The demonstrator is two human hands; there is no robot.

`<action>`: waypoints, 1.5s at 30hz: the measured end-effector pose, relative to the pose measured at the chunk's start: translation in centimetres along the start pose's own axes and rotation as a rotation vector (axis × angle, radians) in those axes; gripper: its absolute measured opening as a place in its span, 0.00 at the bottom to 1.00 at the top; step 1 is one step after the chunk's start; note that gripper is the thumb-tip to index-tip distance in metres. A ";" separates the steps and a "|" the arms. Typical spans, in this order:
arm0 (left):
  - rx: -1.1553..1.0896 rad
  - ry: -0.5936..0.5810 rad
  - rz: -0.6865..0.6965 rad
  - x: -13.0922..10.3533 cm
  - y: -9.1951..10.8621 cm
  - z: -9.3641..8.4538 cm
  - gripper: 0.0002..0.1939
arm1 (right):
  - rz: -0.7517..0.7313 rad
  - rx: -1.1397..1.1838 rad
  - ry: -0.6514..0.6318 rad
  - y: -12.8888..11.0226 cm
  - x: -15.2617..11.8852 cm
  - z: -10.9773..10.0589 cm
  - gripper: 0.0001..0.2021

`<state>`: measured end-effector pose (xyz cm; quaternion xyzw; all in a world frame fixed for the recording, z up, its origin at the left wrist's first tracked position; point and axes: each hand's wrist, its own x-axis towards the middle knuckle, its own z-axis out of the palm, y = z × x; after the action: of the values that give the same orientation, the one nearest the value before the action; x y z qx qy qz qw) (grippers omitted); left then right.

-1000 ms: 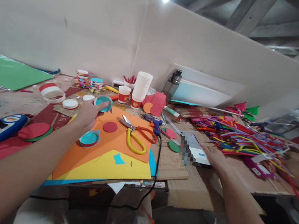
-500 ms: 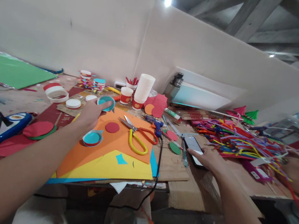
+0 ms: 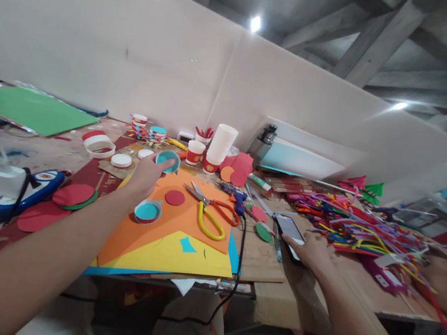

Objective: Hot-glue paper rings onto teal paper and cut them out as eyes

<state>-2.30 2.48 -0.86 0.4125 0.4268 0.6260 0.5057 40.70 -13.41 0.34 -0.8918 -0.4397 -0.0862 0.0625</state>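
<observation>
My left hand (image 3: 146, 173) pinches a short cut paper cup section with a blue inside (image 3: 168, 161), raised over the far left edge of the orange paper (image 3: 167, 226). A similar blue-lined cup piece (image 3: 147, 211) lies on that paper below it. My right hand (image 3: 312, 250) grips the near side of a phone (image 3: 287, 230), thumb over its lit screen; the far fingers are partly hidden. Scissors (image 3: 207, 208) with one yellow and one red handle rest open between my hands, beside a red paper disc (image 3: 175, 198). A blue glue gun (image 3: 238, 198) lies beyond them.
A stack of paper cups (image 3: 222, 144) stands at the back. Colourful pipe cleaners (image 3: 358, 226) are heaped right, near another person's hand (image 3: 445, 282). A blue power strip (image 3: 26, 193) sits left. A black cord (image 3: 238, 272) hangs over the table edge.
The camera view has shifted, so the table appears slightly lower and further right. Both hands keep their holds on the cup piece and the phone.
</observation>
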 end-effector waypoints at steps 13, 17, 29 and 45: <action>-0.031 -0.112 0.017 -0.1 0.7 -0.1 0.22 | -0.873 0.153 -0.170 -16.2 -7.9 -2.4 0.21; 0.002 -0.135 0.039 -0.5 1.1 -0.1 0.21 | -0.858 -0.014 -0.229 -18.1 -8.9 -3.1 0.21; -0.293 -0.169 -0.062 0.0 2.0 0.1 0.24 | -0.668 0.821 -0.172 -19.7 -6.9 -2.9 0.29; -0.461 -0.149 -0.126 -0.7 3.1 0.7 0.14 | -0.850 1.065 -0.422 -23.1 -8.9 -2.6 0.22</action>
<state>-2.44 1.45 2.23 0.3039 0.2592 0.6419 0.6546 16.76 -6.85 1.81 -0.4891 -0.7346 0.2979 0.3639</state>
